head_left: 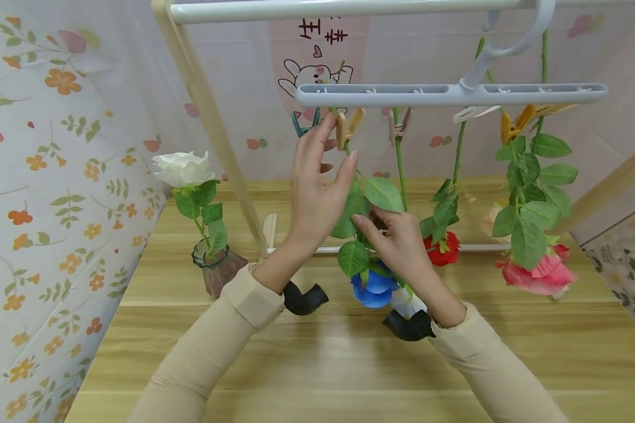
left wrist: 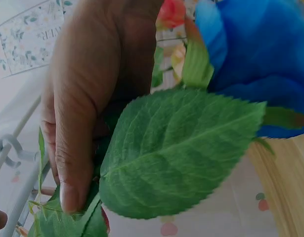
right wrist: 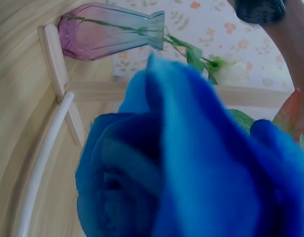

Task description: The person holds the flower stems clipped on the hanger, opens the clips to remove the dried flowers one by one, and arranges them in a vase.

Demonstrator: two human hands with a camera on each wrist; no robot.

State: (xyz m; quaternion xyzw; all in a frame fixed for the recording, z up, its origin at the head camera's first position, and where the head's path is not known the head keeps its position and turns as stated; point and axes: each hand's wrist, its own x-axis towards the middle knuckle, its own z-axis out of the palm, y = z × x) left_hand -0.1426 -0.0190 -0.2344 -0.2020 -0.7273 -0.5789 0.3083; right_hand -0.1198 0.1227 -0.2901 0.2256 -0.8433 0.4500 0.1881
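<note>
A blue rose (head_left: 374,286) hangs head down beneath a white hanger (head_left: 381,95). My right hand (head_left: 404,244) pinches its stem among the green leaves, thumb against a leaf (left wrist: 181,153) lower down. My left hand (head_left: 317,188) is raised beside a wooden clothespin (head_left: 344,130), its index fingertip close to the clip and its thumb apart from the fingers. Whether that fingertip touches the clip is hard to tell. In the right wrist view the blue rose (right wrist: 191,158) covers much of the scene and hides my right hand.
More clothespins hold upside-down flowers: a red one (head_left: 444,249) and a pink one (head_left: 537,273) to the right. A white rose (head_left: 184,169) stands in a glass vase (head_left: 219,270) at left. The wooden rack post (head_left: 211,117) rises between vase and hands.
</note>
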